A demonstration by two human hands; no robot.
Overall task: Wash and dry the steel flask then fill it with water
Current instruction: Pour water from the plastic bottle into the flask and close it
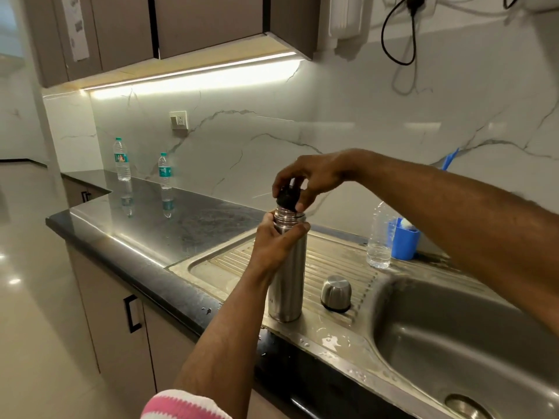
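We can read no text anywhere; the two water bottles [122, 160] [165, 172] near the counter's [169, 225] far left corner carry teal labels, but their print is too small and blurred for us to make out; the paper sheet [75, 27] stuck on the upper cabinet door [54, 37] bears dark marks we cannot decipher either.

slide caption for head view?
Left hand grips flask on drainboard; right hand holds black stopper at its mouth; steel cap alongside.
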